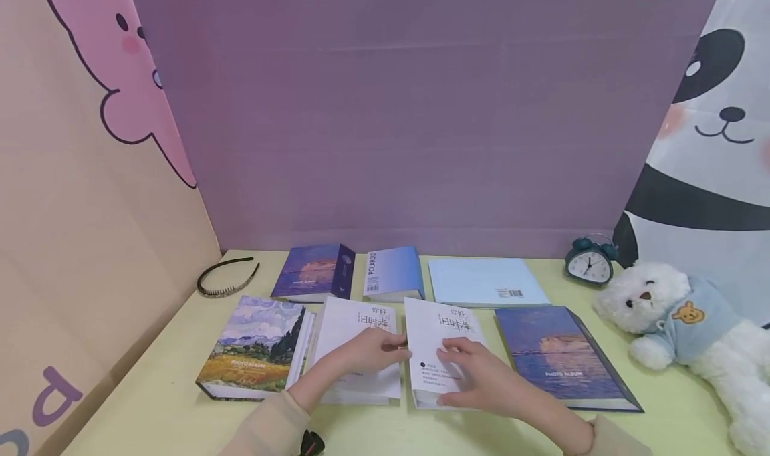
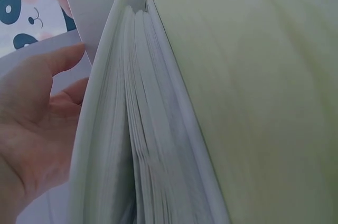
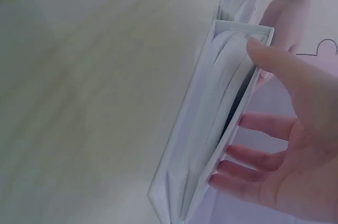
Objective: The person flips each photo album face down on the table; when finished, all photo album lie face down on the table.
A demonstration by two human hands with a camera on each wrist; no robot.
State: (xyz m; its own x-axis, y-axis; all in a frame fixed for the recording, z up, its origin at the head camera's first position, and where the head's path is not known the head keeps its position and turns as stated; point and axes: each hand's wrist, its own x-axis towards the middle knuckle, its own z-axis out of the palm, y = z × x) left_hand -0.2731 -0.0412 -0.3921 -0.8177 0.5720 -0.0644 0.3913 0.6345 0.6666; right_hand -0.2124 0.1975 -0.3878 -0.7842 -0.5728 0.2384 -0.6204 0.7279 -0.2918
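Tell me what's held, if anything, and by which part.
The right hand touches the right white album's cover, thumb at the lower edge; whether it grips is unclear. The left hand shows no clear hold.

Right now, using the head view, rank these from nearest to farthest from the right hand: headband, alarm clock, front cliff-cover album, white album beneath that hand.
1. White album: beneath the right hand.
2. Front cliff-cover album: just to the hand's right.
3. Alarm clock: back right.
4. Headband: back left.
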